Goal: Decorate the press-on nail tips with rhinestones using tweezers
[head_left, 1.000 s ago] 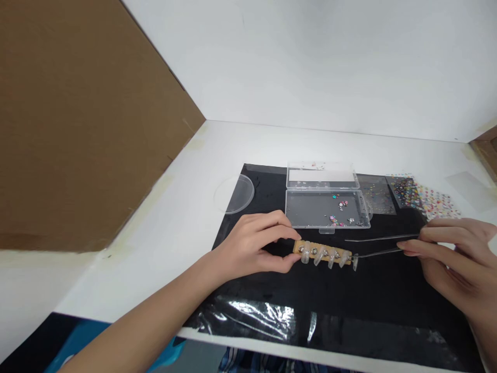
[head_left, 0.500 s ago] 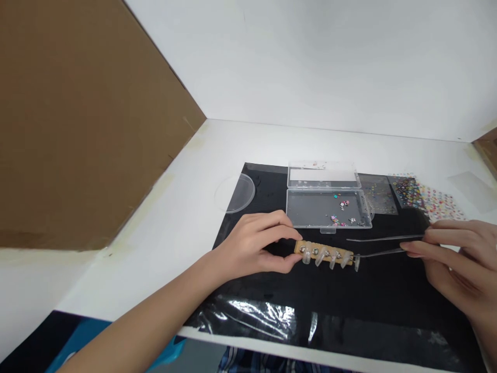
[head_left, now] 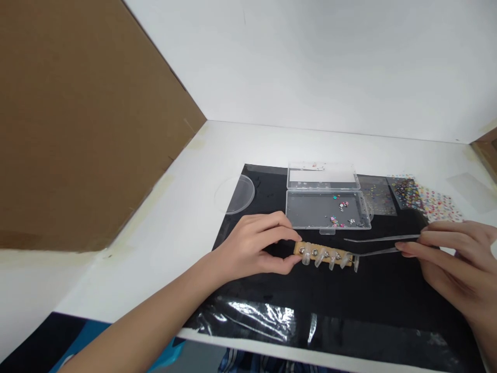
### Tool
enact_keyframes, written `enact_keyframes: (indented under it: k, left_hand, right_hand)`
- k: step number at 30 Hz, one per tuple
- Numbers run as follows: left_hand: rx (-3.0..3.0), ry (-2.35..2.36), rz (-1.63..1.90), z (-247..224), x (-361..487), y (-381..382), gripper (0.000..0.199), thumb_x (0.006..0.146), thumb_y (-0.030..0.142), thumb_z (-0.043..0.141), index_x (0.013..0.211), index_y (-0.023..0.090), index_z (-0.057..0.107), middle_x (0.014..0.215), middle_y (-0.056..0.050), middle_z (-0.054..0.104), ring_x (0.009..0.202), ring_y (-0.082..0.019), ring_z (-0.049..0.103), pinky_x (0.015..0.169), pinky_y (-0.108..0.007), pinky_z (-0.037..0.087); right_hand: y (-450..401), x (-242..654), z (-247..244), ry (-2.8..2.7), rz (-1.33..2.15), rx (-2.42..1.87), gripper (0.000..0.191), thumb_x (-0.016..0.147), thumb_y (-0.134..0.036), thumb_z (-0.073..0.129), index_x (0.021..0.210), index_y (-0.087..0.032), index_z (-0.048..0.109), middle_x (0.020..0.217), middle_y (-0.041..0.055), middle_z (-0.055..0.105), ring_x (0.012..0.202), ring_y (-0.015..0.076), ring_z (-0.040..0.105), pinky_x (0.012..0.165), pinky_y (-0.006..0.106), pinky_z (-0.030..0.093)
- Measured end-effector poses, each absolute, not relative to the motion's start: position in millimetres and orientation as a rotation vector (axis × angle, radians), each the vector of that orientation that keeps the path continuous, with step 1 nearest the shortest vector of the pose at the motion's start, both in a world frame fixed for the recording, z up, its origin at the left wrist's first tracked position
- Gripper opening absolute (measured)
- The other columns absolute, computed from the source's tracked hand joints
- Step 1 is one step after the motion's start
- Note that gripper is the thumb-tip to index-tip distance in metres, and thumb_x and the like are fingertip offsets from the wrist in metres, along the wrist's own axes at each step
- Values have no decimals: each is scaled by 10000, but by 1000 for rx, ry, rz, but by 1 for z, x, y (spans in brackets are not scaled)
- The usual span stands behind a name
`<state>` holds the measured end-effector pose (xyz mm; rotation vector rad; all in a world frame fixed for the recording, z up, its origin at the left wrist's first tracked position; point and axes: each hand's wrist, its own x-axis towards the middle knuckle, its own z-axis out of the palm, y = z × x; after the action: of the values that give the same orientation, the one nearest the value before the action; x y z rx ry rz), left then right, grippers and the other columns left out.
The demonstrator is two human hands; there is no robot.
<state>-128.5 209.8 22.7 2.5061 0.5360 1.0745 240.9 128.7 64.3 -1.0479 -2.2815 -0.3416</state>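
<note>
Between thumb and fingers, my left hand pinches the left end of a wooden nail tip holder. Several clear false nails are mounted slantwise along it on metal studs. My right hand is closed round a pair of metal tweezers, their two arms spread apart. The lower arm's tip reaches the holder's right end, by the last false nail; whether it touches is too small to tell. The upper tip hangs above the black mat.
Behind the holder stands an opened clear plastic box with small colourful charms. Sticker sheets lie at the right. A clear round lid rests on the left edge of the black mat. A brown board rises at the left.
My right hand and the tweezers have shifted slightly left. The left hand keeps the holder in practically the same spot.
</note>
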Motion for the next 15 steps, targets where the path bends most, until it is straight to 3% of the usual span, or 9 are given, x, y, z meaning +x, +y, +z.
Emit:
enact_keyframes:
  k: [15]
  left_hand:
    - [2514, 545, 1104, 21, -128, 210, 138, 917, 245, 749, 1033, 221, 679, 866, 2, 683, 646, -122, 626, 547, -242, 493]
  right_hand:
    - [125, 241, 65, -2235, -389, -1066, 414, 910, 8, 696, 993, -377, 826, 830, -20, 711, 783, 190, 709, 674, 379, 453]
